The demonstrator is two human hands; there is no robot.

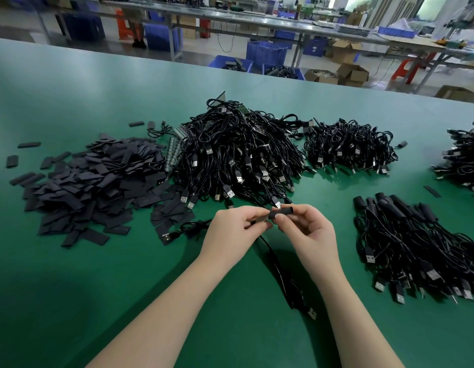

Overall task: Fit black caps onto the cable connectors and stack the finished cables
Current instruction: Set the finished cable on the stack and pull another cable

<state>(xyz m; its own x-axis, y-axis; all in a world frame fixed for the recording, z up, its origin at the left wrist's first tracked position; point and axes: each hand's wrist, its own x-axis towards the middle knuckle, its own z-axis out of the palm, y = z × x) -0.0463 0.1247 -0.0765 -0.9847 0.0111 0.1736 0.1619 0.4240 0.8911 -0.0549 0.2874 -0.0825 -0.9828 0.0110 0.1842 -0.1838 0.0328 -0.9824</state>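
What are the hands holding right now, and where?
Right hand pinches a black cap at its left end; left hand pinches the cable connector entering it.

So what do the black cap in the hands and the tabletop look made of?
Black cap: apparently matte, thin flexible plastic or rubber; the loose ones in the pile lie flattened. Tabletop: a smooth green mat, vinyl or rubber, with a soft sheen.

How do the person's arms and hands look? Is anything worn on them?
Both forearms are bare to the frame's lower edge: no sleeves show. The left hand and right hand have no gloves, and I see no rings, watch or bracelet. The fingernails look short.
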